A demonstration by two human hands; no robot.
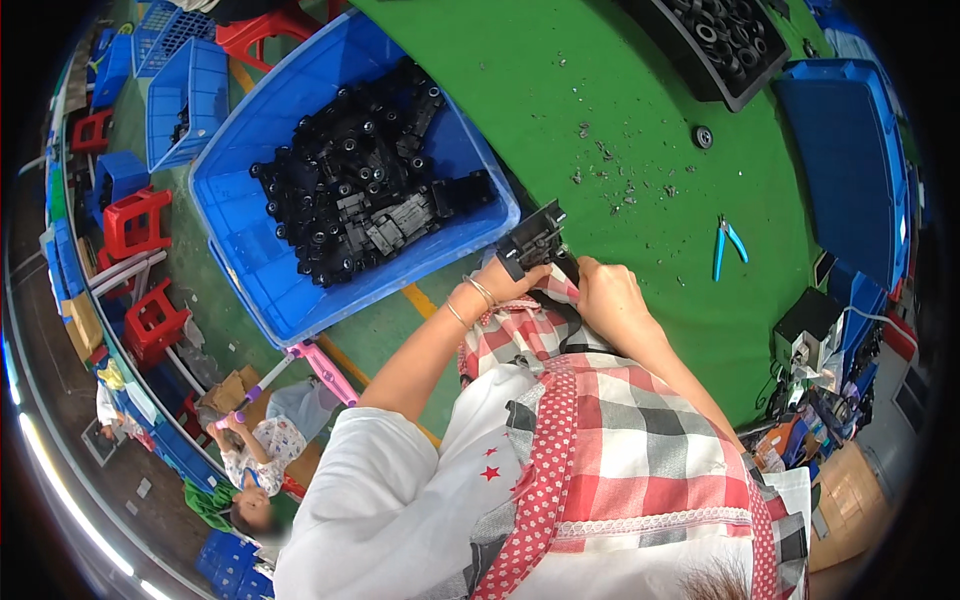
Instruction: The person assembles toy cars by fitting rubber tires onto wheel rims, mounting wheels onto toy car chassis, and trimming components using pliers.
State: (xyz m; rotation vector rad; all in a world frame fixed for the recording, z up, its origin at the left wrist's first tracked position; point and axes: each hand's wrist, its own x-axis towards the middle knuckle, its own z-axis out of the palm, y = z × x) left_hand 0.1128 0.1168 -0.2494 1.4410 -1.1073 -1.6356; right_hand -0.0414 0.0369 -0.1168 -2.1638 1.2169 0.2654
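Note:
My left hand [508,281] is closed round a black plastic toy-car chassis [537,238], held tilted over the table's edge in front of my apron. Close against its right side is my right hand [610,292], fingers bent and pinched together. Something dark shows at those fingertips, too small and covered to name. To the left, a big blue bin [362,305] holds a heap of similar black chassis [345,180], many with wheels on them. A single black wheel [703,136] lies on the green table cover [560,150].
Blue-handled cutting pliers [728,246] and black plastic scraps [610,170] lie on the table. At its far side stands a black tray [745,92] of wheels. A blue bin [850,165] is on the right. Red stools [137,222] and a child holding a pink-purple pole [262,385] are left.

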